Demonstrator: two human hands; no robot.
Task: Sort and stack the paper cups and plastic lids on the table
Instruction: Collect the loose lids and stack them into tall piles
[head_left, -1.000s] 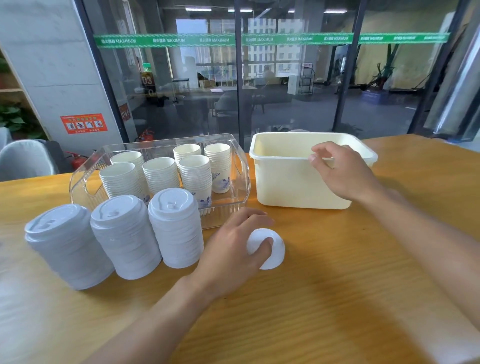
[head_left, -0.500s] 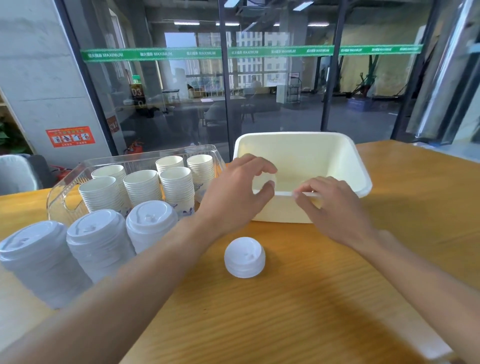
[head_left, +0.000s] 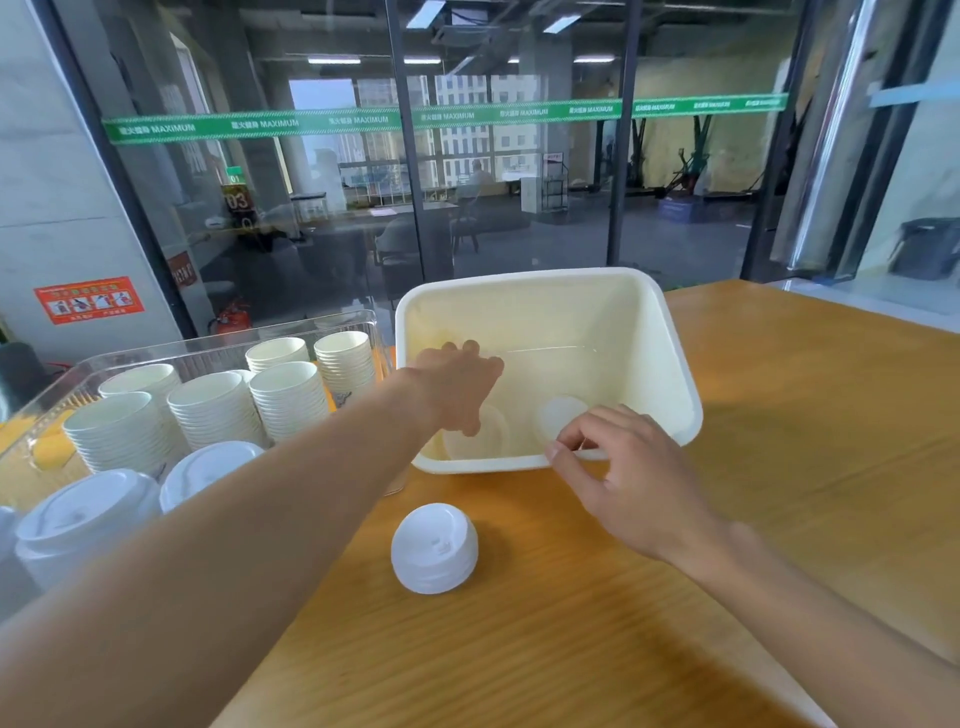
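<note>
A white plastic bin (head_left: 670, 364) stands tilted toward me on the wooden table. My right hand (head_left: 623, 478) pinches its near rim. My left hand (head_left: 457, 384) reaches down inside the bin, its thumb at a white lid (head_left: 488, 441) that lies against the near wall; it holds nothing that I can see. A second white lid (head_left: 558, 415) lies beside it in the bin. A short stack of lids (head_left: 434, 548) sits on the table in front of the bin. At the left stand taller lid stacks (head_left: 83, 514), partly hidden by my left arm.
A clear plastic tray (head_left: 343, 319) at the back left holds several stacks of paper cups (head_left: 208, 410). Glass walls rise right behind the table. Bare wooden tabletop (head_left: 805, 441) stretches to the right of the bin.
My left hand left the short lid stack on the table and reached into the bin. My right hand slid along the near rim and tilted the bin toward me.
</note>
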